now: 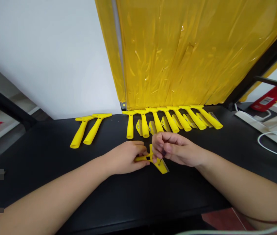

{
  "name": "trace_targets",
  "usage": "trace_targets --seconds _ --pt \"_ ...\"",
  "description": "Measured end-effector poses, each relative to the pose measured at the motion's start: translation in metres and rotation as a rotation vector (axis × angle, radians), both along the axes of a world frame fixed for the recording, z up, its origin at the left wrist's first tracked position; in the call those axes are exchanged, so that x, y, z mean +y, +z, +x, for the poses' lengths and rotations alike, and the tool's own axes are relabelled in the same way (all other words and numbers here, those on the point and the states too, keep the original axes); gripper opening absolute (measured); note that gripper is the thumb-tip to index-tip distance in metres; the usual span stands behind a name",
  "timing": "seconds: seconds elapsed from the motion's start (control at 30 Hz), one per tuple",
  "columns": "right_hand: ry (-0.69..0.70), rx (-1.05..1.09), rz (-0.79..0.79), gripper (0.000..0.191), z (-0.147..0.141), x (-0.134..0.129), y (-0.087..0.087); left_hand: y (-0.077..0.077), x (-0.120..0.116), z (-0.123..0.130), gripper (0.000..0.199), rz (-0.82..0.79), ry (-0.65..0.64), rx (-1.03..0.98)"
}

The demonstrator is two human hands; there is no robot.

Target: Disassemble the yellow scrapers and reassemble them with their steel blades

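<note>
A yellow scraper (162, 167) lies on the black table in front of me, its wide head pointing right and showing a metal edge. My left hand (128, 157) is closed round its handle and presses it to the tabletop. Over the head, my right hand (175, 148) pinches a small screwdriver (161, 161). Only a bit of its dark grip and thin shaft shows; fingers cover the rest. The shaft's tip is at a screw in the scraper head, though I cannot tell whether it is seated.
Yellow scrapers (130, 125) stand in a row at the back, with metal blade pieces (152, 128) between them. Two more yellow handles (91, 130) lie to the left. At right are white power strips (258, 125), a white cable (273, 156) and a red package (273, 94).
</note>
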State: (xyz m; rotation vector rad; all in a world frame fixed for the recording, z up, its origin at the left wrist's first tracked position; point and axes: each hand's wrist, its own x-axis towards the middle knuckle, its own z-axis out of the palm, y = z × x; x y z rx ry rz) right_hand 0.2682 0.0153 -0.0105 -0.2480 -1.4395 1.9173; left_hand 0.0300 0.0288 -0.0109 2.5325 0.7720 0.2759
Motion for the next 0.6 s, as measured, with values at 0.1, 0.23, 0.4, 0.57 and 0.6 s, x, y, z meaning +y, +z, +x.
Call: trace_targets --seconds 0.1,0.23,0.4,0.57,0.6 --pt "0.002 -0.017 0.011 0.036 0.000 0.001 0.000 0.000 0.000 0.000 0.018 0.003 0.002 0.014" --pt "0.048 0.062 -0.121 0.041 -0.007 -0.006 -0.001 0.002 0.000 0.001 0.021 0.006 0.020 0.050" --pt "0.000 0.108 -0.062 0.024 -0.011 -0.009 -0.002 0.001 0.000 0.000 0.018 0.011 0.001 0.030" --pt "-0.099 0.006 0.004 0.035 -0.004 0.001 -0.001 -0.001 0.001 -0.001 0.018 0.028 -0.010 0.018" --pt "-0.079 0.008 -0.001 0.039 -0.005 0.001 -0.001 -0.001 0.001 -0.001 0.019 0.031 -0.004 0.023"
